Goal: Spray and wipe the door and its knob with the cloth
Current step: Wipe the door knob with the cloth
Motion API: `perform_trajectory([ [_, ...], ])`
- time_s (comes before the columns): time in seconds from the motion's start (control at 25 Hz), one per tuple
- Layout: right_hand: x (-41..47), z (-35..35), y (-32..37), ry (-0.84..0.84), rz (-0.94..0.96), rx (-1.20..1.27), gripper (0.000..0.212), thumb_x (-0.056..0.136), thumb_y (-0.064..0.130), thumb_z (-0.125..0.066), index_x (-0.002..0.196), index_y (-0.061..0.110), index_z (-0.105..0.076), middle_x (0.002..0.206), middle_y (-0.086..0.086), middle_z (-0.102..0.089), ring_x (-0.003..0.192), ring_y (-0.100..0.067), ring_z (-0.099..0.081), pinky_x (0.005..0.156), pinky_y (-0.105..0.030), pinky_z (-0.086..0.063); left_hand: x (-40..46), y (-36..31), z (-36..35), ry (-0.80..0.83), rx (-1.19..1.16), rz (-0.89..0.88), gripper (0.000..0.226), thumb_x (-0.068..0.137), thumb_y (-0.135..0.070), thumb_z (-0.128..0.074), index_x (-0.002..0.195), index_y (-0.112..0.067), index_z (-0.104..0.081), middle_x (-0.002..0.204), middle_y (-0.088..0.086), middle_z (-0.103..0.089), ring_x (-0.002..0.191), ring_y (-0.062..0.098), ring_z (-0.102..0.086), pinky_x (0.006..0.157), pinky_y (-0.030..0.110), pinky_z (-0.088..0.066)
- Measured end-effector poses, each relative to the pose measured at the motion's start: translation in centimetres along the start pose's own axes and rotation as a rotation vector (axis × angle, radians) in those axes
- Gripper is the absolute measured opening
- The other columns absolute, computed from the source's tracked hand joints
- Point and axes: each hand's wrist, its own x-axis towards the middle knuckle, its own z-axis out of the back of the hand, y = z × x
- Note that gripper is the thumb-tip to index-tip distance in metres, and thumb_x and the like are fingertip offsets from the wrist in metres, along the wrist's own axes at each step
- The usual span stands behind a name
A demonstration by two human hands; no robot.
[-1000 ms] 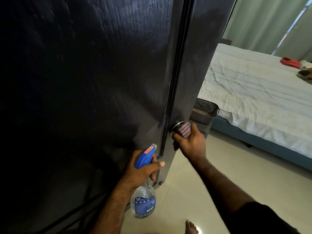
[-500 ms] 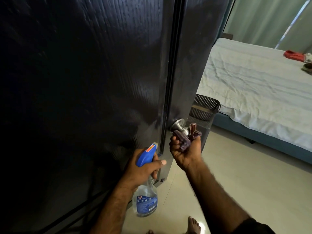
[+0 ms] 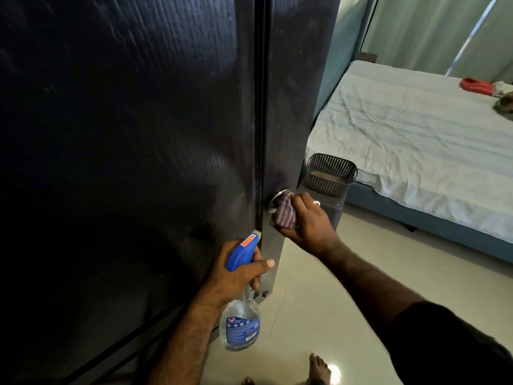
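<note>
1. Down at the bottom edge, bare toes point(image 3: 319, 366) on a glossy pale tile floor point(image 3: 347, 273), one bright glare spot next to them.
2. One spray bottle point(image 3: 241, 323): clear plastic body, blue trigger head, small red sticker on top. Blue label, but the print's too small to read. Left hand point(image 3: 236, 276) is wrapped around its neck, thumb across the front.
3. Right hand point(image 3: 308, 220) clutches one striped cloth point(image 3: 286, 213), pink-and-purple ribbed weave, pressed onto the round metal knob point(image 3: 279, 197). There's a ring on one finger.
4. The door point(image 3: 125, 134) is dark, nearly black, with raised wood grain and a slight sheen.
5. Just behind the knob, one dark slatted plastic basket point(image 3: 331, 173) on a dark stand.
6. Farther back, one bed point(image 3: 416, 129) with a wrinkled pale sheet, then greenish curtains point(image 3: 416, 31).
</note>
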Motion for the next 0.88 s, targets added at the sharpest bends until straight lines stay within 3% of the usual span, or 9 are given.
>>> perform_trajectory([
  [0.08, 0.5, 1.7, -1.1, 0.096, 0.048, 0.141, 0.073, 0.088, 0.070, -0.074, 0.138, 0.021, -0.055, 0.112, 0.006, -0.055, 0.096, -0.017, -0.057, 0.081, -0.033, -0.052, -0.1, 0.0, 0.1, -0.004, -0.015, -0.002, 0.036, 0.082, -0.025, -0.089, 0.080, -0.003, -0.060, 0.061, 0.014, -0.058, 0.051, 0.021, -0.059, 0.057, 0.030, -0.057],
  [0.2, 1.2, 3.4, -2.8, 0.191, 0.108, 0.307, 0.070, 0.085, 0.063, -0.077, 0.139, 0.023, -0.057, 0.114, 0.005, -0.060, 0.098, -0.019, -0.062, 0.086, -0.037, -0.055, -0.6, -0.1, 0.0, -0.067, -0.055, 0.045, 0.053, 0.068, -0.040, -0.090, 0.087, -0.001, -0.060, 0.062, 0.010, -0.059, 0.051, 0.021, -0.059, 0.059, 0.031, -0.057],
  [0.32, 2.7, 4.0, -3.7, 0.255, 0.253, 0.263, 0.050, 0.088, 0.041, -0.081, 0.130, 0.034, -0.056, 0.112, 0.006, -0.061, 0.095, -0.017, -0.064, 0.084, -0.041, -0.058, -0.7, 0.0, -0.5, -0.103, -0.033, 0.066, 0.050, 0.074, -0.034, -0.090, 0.093, -0.001, -0.059, 0.064, 0.007, -0.060, 0.053, 0.021, -0.060, 0.061, 0.031, -0.058],
  [0.48, 5.4, 4.8, -5.5, 0.332, 0.384, 0.282, 0.041, 0.090, 0.019, -0.083, 0.124, 0.031, -0.062, 0.107, 0.006, -0.070, 0.091, -0.016, -0.070, 0.081, -0.036, -0.059, 0.0, -0.6, -2.2, -0.235, 0.031, 0.103, 0.031, 0.085, -0.020, -0.086, 0.088, -0.003, -0.059, 0.062, 0.007, -0.061, 0.055, 0.024, -0.061, 0.070, 0.037, -0.062],
  [0.6, 5.2, 3.9, -7.7, 0.404, 0.138, 0.656, 0.029, 0.088, -0.002, -0.082, 0.109, 0.015, -0.073, 0.091, -0.001, -0.076, 0.077, -0.021, -0.074, 0.069, -0.043, -0.062, 0.0, -1.6, -3.9, -0.336, 0.031, 0.096, 0.026, 0.088, -0.013, -0.082, 0.081, -0.004, -0.059, 0.059, 0.009, -0.061, 0.055, 0.026, -0.061, 0.074, 0.038, -0.064],
  [0.72, 2.6, 2.6, -8.2, 0.373, -0.217, 1.150, 0.038, 0.092, -0.016, -0.071, 0.118, 0.010, -0.071, 0.096, -0.005, -0.079, 0.087, -0.020, -0.075, 0.078, -0.039, -0.060, -0.2, -2.6, -5.2, -0.399, 0.057, 0.081, 0.025, 0.091, -0.008, -0.077, 0.078, 0.001, -0.058, 0.057, 0.008, -0.060, 0.052, 0.022, -0.060, 0.066, 0.032, -0.062],
  [0.8, 1.1, 1.7, -7.2, 0.387, -0.291, 1.261, 0.047, 0.092, -0.015, -0.072, 0.131, 0.009, -0.065, 0.108, -0.006, -0.080, 0.100, -0.020, -0.077, 0.086, -0.034, -0.061, -0.1, -2.9, -6.0, -0.438, 0.054, 0.105, 0.027, 0.092, -0.006, -0.076, 0.081, 0.010, -0.057, 0.057, 0.009, -0.059, 0.050, 0.018, -0.060, 0.060, 0.027, -0.060],
  [0.88, 0.4, 0.8, -6.0, 0.385, -0.237, 1.263, 0.056, 0.090, -0.008, -0.079, 0.138, 0.013, -0.060, 0.118, -0.003, -0.078, 0.109, -0.020, -0.075, 0.092, -0.033, -0.060, -0.1, -3.1, -6.9, -0.466, 0.068, 0.120, 0.031, 0.092, -0.005, -0.075, 0.082, 0.016, -0.055, 0.059, 0.012, -0.058, 0.050, 0.017, -0.059, 0.058, 0.024, -0.058],
])
